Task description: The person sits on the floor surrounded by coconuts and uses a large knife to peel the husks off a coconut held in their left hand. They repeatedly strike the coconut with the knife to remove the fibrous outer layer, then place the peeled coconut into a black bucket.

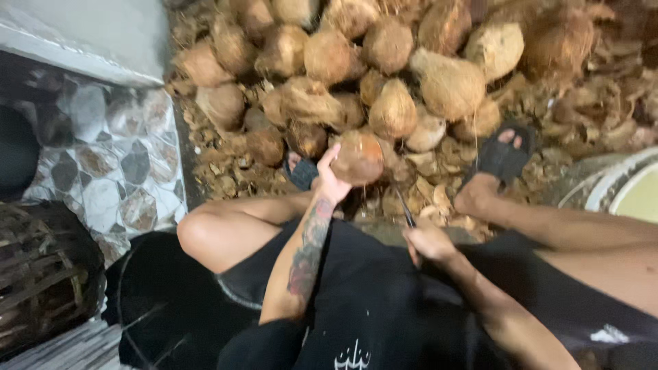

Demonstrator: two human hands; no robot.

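Observation:
My left hand (330, 179) grips a brown husked coconut (359, 157) and holds it up between my knees, just above the ground. My right hand (428, 242) is closed on the handle of a dark blade (405, 207) whose tip points up toward the underside of that coconut. The blade is thin and partly blurred. I sit low with both legs spread, and my feet in black sandals (505, 155) rest on the husk litter.
A big heap of several husked coconuts (384, 62) fills the ground ahead. Husk scraps (226, 171) cover the floor. A patterned tile wall (110, 151) stands left, a woven basket (41, 274) lower left, a white basin rim (617, 181) at right.

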